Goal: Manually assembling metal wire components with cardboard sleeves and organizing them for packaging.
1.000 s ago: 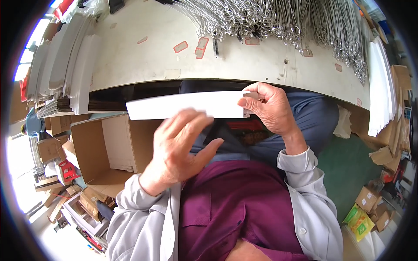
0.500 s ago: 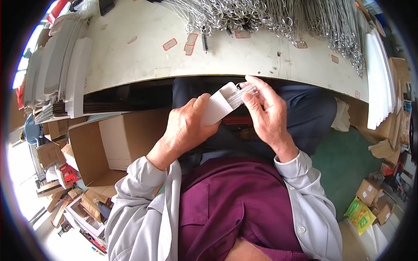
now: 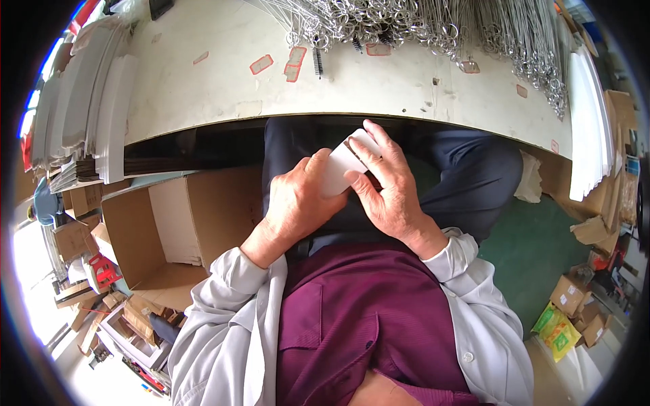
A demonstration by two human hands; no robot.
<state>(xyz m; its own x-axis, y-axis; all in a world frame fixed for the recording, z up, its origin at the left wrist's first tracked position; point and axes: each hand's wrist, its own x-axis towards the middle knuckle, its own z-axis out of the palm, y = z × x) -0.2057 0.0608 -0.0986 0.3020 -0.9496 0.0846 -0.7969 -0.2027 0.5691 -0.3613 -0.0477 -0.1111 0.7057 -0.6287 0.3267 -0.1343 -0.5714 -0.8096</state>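
A small white cardboard box (image 3: pixel 340 169) is held over my lap, just off the table's front edge. My left hand (image 3: pixel 296 197) wraps round its lower left side, thumb on top. At the upper right end of the box, my right hand (image 3: pixel 394 194) grips it, with fingers lying over the end flap and thumb against the side. A narrow dark gap shows by the flap. Whatever lies inside the box is hidden.
Wire-handled brushes with ring ends (image 3: pixel 399 27) are heaped at the table's back. A black-bristled brush (image 3: pixel 317 62) and red-bordered labels (image 3: pixel 261 64) lie nearer. Stacks of flat white card (image 3: pixel 81 101) stand at left. An open cardboard carton (image 3: pixel 223 213) sits below the table.
The clear-bristled brushes that stuck out of the box are no longer visible. My right hand has moved from them onto the box's flap.
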